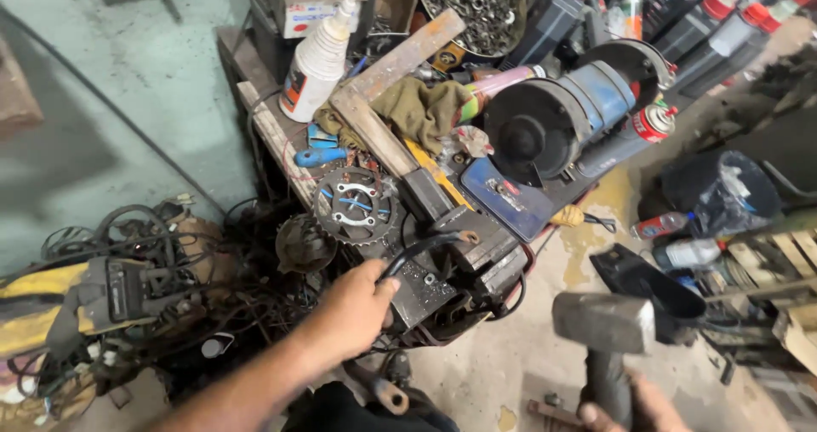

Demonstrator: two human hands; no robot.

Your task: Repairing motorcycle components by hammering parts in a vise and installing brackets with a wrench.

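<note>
Left hand (pixel 353 313) grips vise handle (pixel 423 246); right hand (pixel 634 408) holds hammer (pixel 606 330).

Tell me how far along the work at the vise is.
Done: a bent dark bar sits on the bench vise. In hand: the left hand grips the bar's lower end, and the right hand holds a hammer clear of it, lower right. Left: no contact between hammer and bar yet.
</note>
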